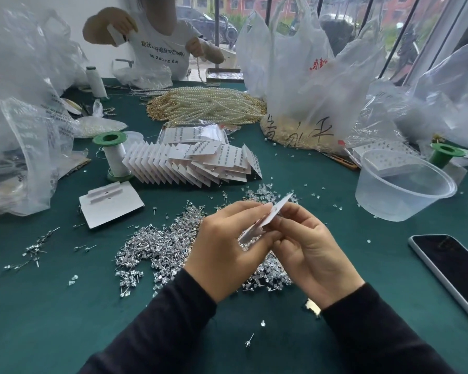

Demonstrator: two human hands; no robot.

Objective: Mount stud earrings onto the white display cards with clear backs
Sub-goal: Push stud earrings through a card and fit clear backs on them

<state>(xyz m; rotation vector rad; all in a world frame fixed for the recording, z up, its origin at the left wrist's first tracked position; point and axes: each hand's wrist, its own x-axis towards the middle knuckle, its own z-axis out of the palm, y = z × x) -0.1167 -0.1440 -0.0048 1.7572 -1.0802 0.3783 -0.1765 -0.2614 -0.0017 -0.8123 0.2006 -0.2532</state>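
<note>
Two hands meet above the middle of the green table [38, 306]. The left hand [227, 252] and the right hand [314, 252] both pinch one white display card [273, 215], which is held nearly edge-on and tilted, its upper corner pointing to one o'clock. The left fingers curl round the card's lower end. The right thumb and fingertips close on its middle; a stud or back may sit between them, but it is too small to tell.

Beneath the hands, spreading out to nine o'clock, lies a heap of stud earrings [160, 247]. Clear backs [265, 190] are scattered at twelve o'clock, just beyond the card. Farther off at eleven o'clock a fanned row of filled cards [200, 163] leans together, with a green-capped spool [114, 155] beside it. A blank card [111, 209] lies flat at ten o'clock. A clear plastic tub [403, 190] stands at two o'clock, and a phone [454, 271] lies with its dark screen up at three o'clock.
</note>
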